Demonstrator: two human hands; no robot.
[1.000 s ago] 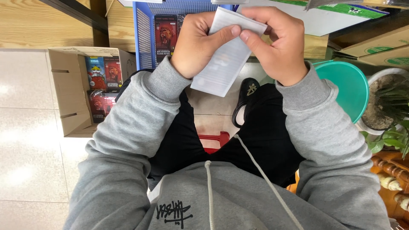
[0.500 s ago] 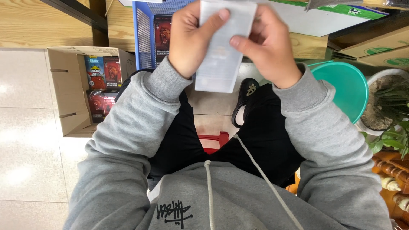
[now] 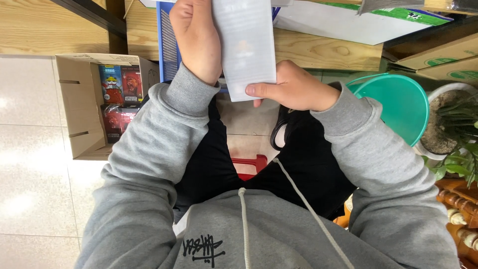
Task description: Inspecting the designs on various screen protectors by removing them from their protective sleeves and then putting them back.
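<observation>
Packet: a flat, pale translucent packet (image 3: 247,47), long and narrow, held upright in the air in front of the person's chest, above the lap; its top runs out of the head view. Something small and dim shows through its middle, too faint to tell.
Left hand: the left hand (image 3: 196,37) is closed along the packet's left edge near the top, fingers curled behind it, which steadies the packet from above.
Right hand: the right hand (image 3: 291,89) pinches the lower right corner, thumb lying across the front of the bottom edge. Held at two opposite ends like this, the sheet stays taut and flat, facing the person, probably so it can be looked over.
Sleeves: grey sweatshirt sleeves (image 3: 149,149) reach up from both sides, elbows spread wide, drawstrings hanging down the chest.
Lap: black trousers (image 3: 214,154) below the packet, with a bit of a red stool (image 3: 249,164) showing between the legs; the person appears seated.
Blue crate: a blue mesh crate (image 3: 168,50) stands just behind the left hand, against a wooden surface (image 3: 318,50).
Cardboard box: an open carton (image 3: 79,107) lies on the tiled floor to the left, well within reach, with red and blue printed packs (image 3: 119,84) stacked inside.
Right side: a teal plastic stool (image 3: 393,104) near the right sleeve, and beyond it a potted plant (image 3: 455,129); more cartons (image 3: 438,55) rest higher up.
</observation>
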